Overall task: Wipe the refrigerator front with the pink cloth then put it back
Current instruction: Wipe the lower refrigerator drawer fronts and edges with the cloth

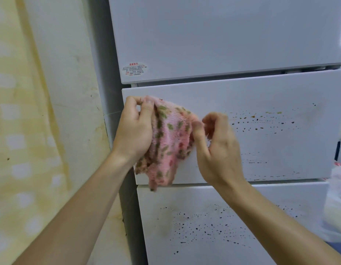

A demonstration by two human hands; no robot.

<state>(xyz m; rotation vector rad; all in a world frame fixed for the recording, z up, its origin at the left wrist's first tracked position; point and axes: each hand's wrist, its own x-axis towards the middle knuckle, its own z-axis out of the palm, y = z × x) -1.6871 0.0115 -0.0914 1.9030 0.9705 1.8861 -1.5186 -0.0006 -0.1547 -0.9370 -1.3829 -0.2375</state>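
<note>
holding the pink cloth [170, 138] at frame centre, against the refrigerator front [261, 134]: your left hand [135, 127] gripped its upper corner, fingers curled round it; your right hand [216, 146] pinched the opposite edge, likely to spread or refold it for wiping. dark specks [261, 121] sat to the right; more specks [204, 226] dotted the lower panel [166, 245], unwiped.

A home kitchen, lived-in and grimy. A white refrigerator [223, 44] with stacked drawer fronts fills the view from 12 to 5 o'clock, spattered with dark specks [204, 226]. At 9 o'clock stands a yellow-stained wall [32, 111]; at 3 o'clock, a thin plastic bag [337, 197].
</note>
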